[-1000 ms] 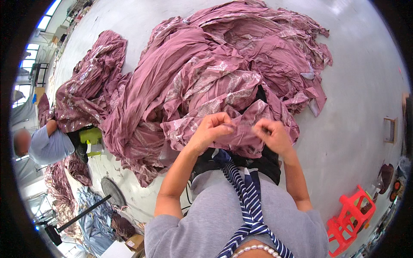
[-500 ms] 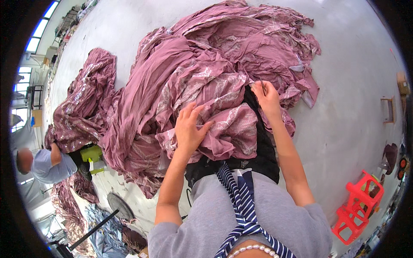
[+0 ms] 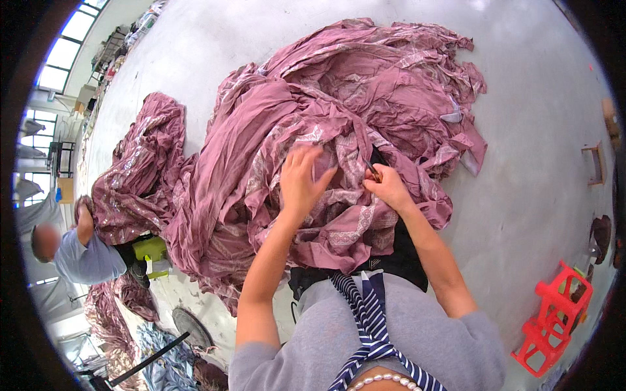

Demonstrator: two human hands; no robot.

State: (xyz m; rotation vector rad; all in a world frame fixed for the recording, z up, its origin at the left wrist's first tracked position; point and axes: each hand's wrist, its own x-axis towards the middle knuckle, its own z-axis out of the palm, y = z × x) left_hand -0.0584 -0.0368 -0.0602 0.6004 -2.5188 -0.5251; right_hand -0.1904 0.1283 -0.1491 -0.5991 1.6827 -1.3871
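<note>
The left hand (image 3: 301, 182), palm down, had its fingers loosely spread over the crumpled mauve-pink patterned fabric (image 3: 339, 117), heaped from near to far upon the pale grey floor (image 3: 521, 130). The right hand (image 3: 386, 188) was curled around a small dark tool (image 3: 373, 171) — it had come nearer, closer to the left hand than half a second before.

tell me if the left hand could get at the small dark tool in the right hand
Probably yes: the small dark tool pokes out of the right hand, and only pink cloth shows between it and the left hand.
</note>
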